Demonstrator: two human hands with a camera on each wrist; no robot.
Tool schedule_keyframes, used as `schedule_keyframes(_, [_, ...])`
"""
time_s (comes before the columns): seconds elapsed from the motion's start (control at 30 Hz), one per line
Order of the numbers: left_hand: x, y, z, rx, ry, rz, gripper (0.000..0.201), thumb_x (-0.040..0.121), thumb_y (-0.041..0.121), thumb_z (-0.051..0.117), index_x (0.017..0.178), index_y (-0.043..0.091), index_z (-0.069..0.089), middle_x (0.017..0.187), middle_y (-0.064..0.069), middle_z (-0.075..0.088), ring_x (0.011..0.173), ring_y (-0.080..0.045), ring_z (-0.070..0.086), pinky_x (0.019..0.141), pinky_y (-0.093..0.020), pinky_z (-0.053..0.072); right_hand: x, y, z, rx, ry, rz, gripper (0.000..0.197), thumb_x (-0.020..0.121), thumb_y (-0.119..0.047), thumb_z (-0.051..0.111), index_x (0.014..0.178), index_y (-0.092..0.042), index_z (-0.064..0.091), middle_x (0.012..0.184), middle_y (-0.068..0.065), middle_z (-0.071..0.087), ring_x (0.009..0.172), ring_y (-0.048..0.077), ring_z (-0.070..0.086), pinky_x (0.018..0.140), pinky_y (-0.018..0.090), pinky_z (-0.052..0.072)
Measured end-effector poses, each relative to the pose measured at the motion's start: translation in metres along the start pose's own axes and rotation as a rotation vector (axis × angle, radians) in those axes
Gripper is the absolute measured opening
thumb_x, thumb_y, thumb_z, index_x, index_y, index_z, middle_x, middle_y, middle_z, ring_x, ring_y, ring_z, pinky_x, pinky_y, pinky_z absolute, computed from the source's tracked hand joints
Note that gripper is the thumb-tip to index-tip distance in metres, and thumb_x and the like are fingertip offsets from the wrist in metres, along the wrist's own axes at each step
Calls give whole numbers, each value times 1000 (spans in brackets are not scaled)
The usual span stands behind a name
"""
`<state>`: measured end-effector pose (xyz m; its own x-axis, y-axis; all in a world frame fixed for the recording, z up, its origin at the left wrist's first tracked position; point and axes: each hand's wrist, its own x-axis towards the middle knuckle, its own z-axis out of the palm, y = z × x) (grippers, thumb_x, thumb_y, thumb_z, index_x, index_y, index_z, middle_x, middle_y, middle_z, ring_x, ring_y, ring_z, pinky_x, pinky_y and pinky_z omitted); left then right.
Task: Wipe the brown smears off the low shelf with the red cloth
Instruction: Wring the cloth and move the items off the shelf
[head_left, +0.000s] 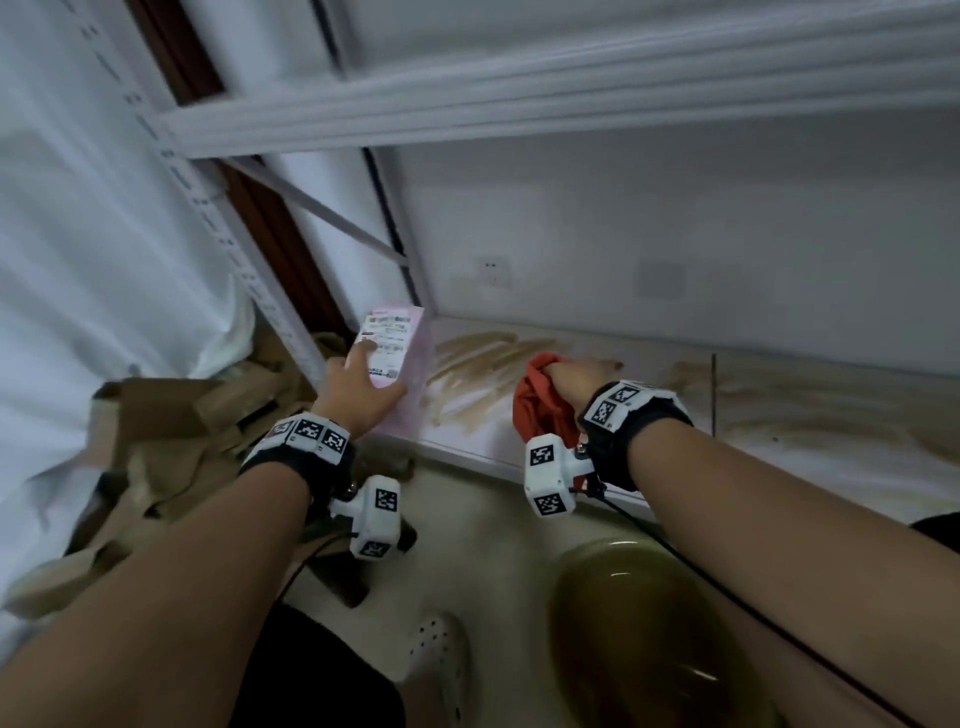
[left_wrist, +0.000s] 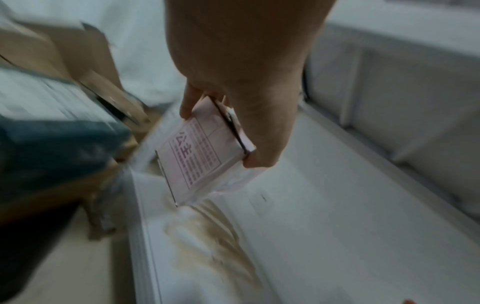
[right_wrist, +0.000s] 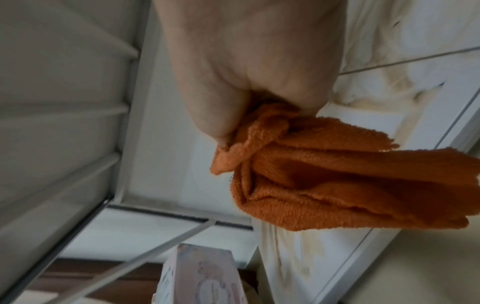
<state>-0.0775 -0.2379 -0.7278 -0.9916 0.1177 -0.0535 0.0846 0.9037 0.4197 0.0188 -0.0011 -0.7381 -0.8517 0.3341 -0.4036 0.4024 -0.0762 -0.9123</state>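
The low white shelf carries brown smears on its left part and more to the right. My right hand grips the bunched red cloth just above the shelf, beside the left smears; the cloth hangs from the fist. My left hand holds a pale pink box by its top at the shelf's left end. In the left wrist view the fingers and thumb clamp the box, whose lower edge is close to the smears.
A white upper shelf rail runs overhead. Crumpled cardboard lies on the floor to the left. A round olive-green basin of liquid sits on the floor below the right arm. A white perforated shoe is at bottom centre.
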Motion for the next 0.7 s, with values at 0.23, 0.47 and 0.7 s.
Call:
schedule_keyframes(0.23, [-4,-98,-52,42,84,-263,72,83,46,58,144,28,24,142,-20,29,129,-45,33,107,-50,33,2,-22,91,-74,-100,-64,29,94,-6,48,71,-24,53,72,-5,53,63,8,52,42,10,43])
schedule_keyframes(0.47, [-9,-148,-41,-20,55,-477,77,81,54,57,145,28,24,138,-19,32,126,-44,37,107,-49,35,10,-22,126,-191,-36,-82,26,94,-1,42,99,1,67,82,12,58,65,19,53,55,19,49])
schedule_keyframes(0.7, [-9,-145,-33,-6,46,-503,76,86,61,46,147,26,18,142,-19,29,130,-42,32,110,-48,27,18,-13,131,-183,-89,-76,30,92,-6,51,119,-3,62,80,-1,58,61,8,52,49,14,44])
